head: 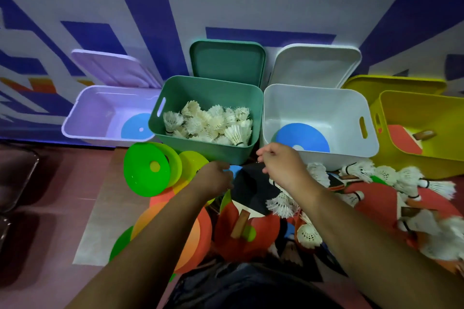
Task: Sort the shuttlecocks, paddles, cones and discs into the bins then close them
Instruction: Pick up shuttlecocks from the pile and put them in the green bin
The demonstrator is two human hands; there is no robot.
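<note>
blue flat plastic disc (pixel 235 171) is pinched at its edge in the grip of the left hand (pixel 216 178), low over the heap before the green plastic bin (pixel 200 152). the right hand (pixel 282 167) hovers at the front wall of the white plastic bin (pixel 313 105), fingers curled under; i cannot tell whether its grip holds anything. white feather shuttlecocks (pixel 211 123) fill the green plastic bin. a second blue disc (pixel 301 137) lies in the white plastic bin. lime green cones (pixel 148 170), a red paddle (pixel 226 233) and loose shuttlecocks (pixel 283 204) lie on the floor (pixel 62 208).

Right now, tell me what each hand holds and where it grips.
Left hand pinches the blue disc by its left edge. Right hand: nothing shows in its curled fingers, but the palm is hidden.
</note>
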